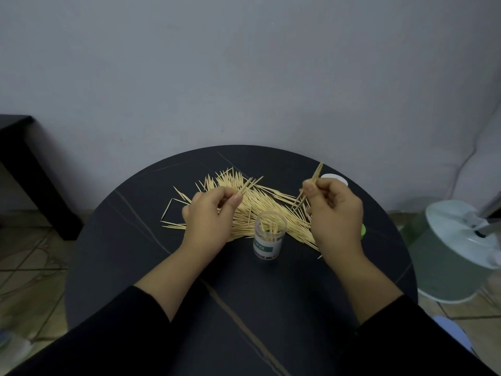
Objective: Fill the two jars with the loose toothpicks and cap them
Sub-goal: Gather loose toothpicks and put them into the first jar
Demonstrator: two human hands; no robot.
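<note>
Both hands pinching toothpicks above the pile, open jar between them.

Left hand (208,217): thumb and curled fingers pinch a few sticks (248,185) jutting up-right past the fingertips. Loose toothpick pile (271,202) lies on the dark round table (135,240), under and between both sets of fingers. Clear jar (269,234) upright, uncapped, partly filled, just nearer than the fingertips. Right hand (336,215): thumb and forefinger grasp a tilted small bundle (314,180). White lid (334,178) just beyond its knuckles.

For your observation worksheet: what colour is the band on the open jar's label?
Green band on the jar, seen best in the head view.
</note>
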